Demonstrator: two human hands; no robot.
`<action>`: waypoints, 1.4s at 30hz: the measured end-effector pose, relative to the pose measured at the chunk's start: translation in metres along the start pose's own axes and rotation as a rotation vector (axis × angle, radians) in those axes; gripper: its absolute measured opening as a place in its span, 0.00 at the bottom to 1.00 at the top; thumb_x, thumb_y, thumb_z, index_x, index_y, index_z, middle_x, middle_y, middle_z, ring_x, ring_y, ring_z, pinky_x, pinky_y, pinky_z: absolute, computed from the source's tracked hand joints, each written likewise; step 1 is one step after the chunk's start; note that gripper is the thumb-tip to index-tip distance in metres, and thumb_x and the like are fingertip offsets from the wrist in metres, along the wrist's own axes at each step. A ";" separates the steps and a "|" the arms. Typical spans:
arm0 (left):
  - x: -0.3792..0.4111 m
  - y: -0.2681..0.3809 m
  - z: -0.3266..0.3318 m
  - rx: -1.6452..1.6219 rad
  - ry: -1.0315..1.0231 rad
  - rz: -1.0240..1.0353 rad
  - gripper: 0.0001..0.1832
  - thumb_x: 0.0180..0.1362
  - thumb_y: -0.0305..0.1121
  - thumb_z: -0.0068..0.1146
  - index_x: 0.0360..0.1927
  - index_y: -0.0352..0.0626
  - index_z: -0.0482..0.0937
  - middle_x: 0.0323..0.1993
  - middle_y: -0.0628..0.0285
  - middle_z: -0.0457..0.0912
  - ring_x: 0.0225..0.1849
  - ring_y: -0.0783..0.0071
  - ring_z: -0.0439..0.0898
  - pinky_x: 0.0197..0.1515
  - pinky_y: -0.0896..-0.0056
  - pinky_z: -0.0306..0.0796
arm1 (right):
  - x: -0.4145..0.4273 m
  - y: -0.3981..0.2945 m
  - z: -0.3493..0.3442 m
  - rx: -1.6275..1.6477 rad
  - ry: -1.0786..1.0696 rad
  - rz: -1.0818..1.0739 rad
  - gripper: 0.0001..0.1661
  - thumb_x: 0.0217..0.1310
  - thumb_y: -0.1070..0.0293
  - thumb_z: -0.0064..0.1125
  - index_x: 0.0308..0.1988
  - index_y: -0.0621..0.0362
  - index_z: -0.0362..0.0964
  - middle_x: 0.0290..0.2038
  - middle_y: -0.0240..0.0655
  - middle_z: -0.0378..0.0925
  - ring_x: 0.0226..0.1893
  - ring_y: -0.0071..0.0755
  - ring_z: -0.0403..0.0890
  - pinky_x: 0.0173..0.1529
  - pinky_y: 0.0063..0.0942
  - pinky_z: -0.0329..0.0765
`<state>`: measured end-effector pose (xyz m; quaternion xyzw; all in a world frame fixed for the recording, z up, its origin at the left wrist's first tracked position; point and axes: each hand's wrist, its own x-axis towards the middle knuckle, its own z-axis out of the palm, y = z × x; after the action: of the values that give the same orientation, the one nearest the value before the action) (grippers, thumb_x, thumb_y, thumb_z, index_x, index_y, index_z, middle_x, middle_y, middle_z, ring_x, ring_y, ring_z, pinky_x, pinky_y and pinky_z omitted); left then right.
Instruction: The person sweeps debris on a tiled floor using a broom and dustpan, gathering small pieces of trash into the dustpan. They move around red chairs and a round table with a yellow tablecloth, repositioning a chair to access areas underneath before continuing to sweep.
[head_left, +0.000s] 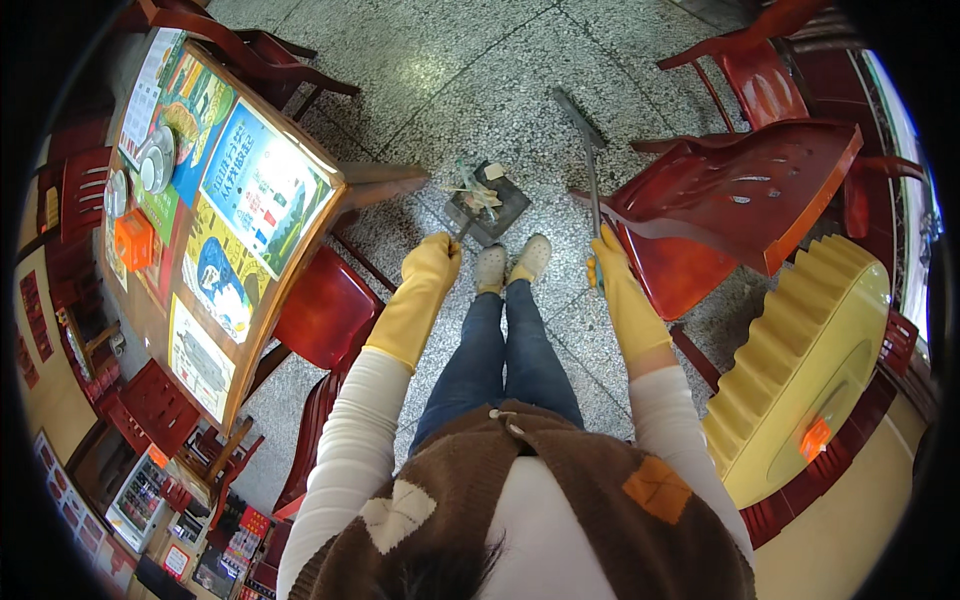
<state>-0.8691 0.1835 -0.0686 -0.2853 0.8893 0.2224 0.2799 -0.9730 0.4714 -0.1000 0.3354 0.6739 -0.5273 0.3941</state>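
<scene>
Both of my hands wear yellow rubber gloves. My left hand (433, 264) is closed around the handle of a dark dustpan (513, 207), whose pan is just in front of my shoes. Crumpled wrappers (478, 196) and a pale square scrap (493, 172) lie in the pan. My right hand (609, 264) grips the long pole of a broom (592, 176). The broom's dark head (579, 117) rests on the speckled floor, ahead and to the right of the dustpan, apart from it.
A wooden table (341, 196) with printed sheets, cups (156, 166) and an orange box (134, 240) stands at left. Red chairs (330, 307) are tucked around it. At right are more red chairs (720, 195) and a round table with a yellow cloth (795, 337).
</scene>
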 end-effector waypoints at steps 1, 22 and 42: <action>-0.001 0.001 0.001 -0.005 0.010 -0.019 0.11 0.56 0.41 0.54 0.30 0.45 0.78 0.31 0.51 0.81 0.33 0.51 0.80 0.35 0.55 0.72 | 0.003 0.009 0.005 -0.021 -0.049 0.065 0.35 0.64 0.61 0.47 0.68 0.36 0.48 0.17 0.33 0.67 0.10 0.28 0.66 0.12 0.26 0.64; -0.013 0.019 0.002 -0.056 -0.037 -0.029 0.14 0.56 0.44 0.51 0.32 0.45 0.79 0.33 0.49 0.82 0.36 0.49 0.81 0.39 0.52 0.74 | -0.068 0.050 0.013 -0.036 -0.090 0.144 0.35 0.64 0.61 0.50 0.68 0.37 0.49 0.18 0.33 0.66 0.11 0.27 0.65 0.13 0.27 0.64; -0.056 -0.070 -0.005 -0.136 0.001 0.052 0.08 0.55 0.40 0.54 0.31 0.48 0.76 0.32 0.53 0.81 0.35 0.51 0.80 0.35 0.55 0.72 | -0.115 0.008 -0.015 -0.428 -0.203 0.096 0.33 0.65 0.63 0.47 0.68 0.40 0.50 0.17 0.32 0.66 0.11 0.26 0.66 0.14 0.27 0.65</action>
<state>-0.7884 0.1507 -0.0467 -0.2806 0.8793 0.2892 0.2538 -0.9149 0.4833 0.0005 0.2215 0.7104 -0.3841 0.5465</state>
